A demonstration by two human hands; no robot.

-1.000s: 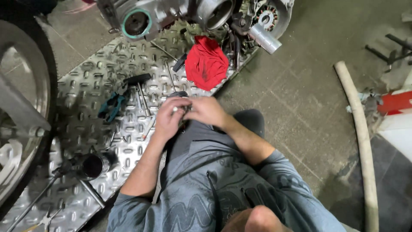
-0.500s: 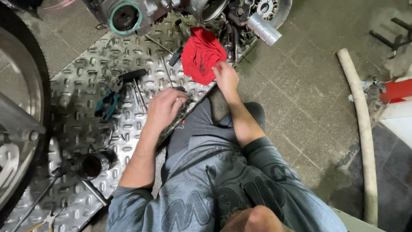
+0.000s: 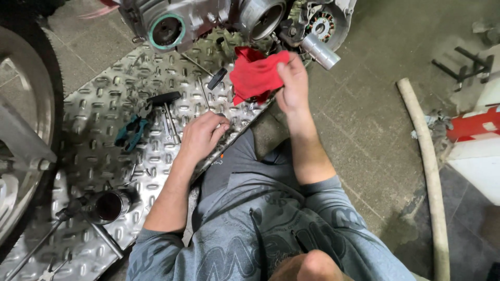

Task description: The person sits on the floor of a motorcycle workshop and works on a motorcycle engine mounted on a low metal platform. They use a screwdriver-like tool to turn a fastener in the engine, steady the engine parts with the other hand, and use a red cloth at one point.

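Steel tread plate [image 3: 104, 93] on concrete floor [image 3: 375, 130]; right hand [image 3: 292, 86] grasping red rag [image 3: 255, 75], left hand [image 3: 203, 136] curled, contents unclear.

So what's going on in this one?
A person sits on the floor in front of an engine on a metal tread plate. The right hand grips a red rag lifted just off the plate near the engine. The left hand rests on the plate's edge, fingers curled; whether it holds anything small cannot be told. Pliers, a T-handle wrench and a dark cylinder lie on the plate.
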